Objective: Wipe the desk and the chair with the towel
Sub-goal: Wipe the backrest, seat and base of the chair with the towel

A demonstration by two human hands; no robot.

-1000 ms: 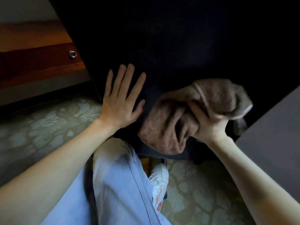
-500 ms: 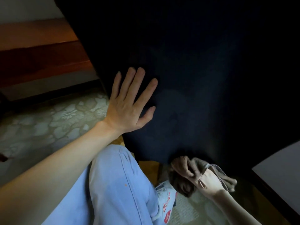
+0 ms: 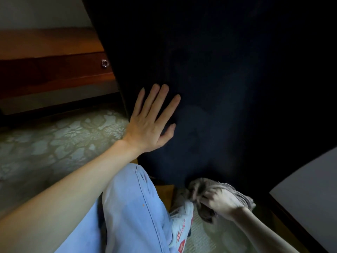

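**Q:** What sits closest to the lens?

**A:** A knee in pale blue denim jeans [image 3: 131,207], with a white canvas sneaker with red lettering [image 3: 182,232] below it. Just beside the shoe, the right hand [image 3: 221,202] is clenched round a bunched grey-brown terry towel [image 3: 243,198]. Its fingers are curled into the folds, and the cloth is down at the bottom edge of the chair's back.

**Q:** How should that cloth handle?

**A:** It looks light, soft and limp. It crumples in the fist, and a loose end hangs beneath it. It is probably best wadded into the palm, as here, so a broad pad meets the surface and no tail drags on the floor.

**Q:** And the other hand?

**A:** The left hand [image 3: 151,123] holds nothing. It lies flat against the tall dark navy upholstered chair back [image 3: 228,84], near its left edge, fingers straight and spread, seemingly to steady the seat. The upholstery looks matte and faintly ribbed, and it will likely grab at the terry rather than let it glide.

**Q:** What lies beyond?

**A:** A pale green carpet with a raised floral pattern [image 3: 54,141] comes next. Farther off is the reddish-brown polished wooden desk [image 3: 51,73], hard and smooth, with a small metal ring pull [image 3: 104,63] on its drawer front. The towel should slide easily there. At right is a flat pale grey panel [image 3: 310,198]; what it belongs to cannot be told.
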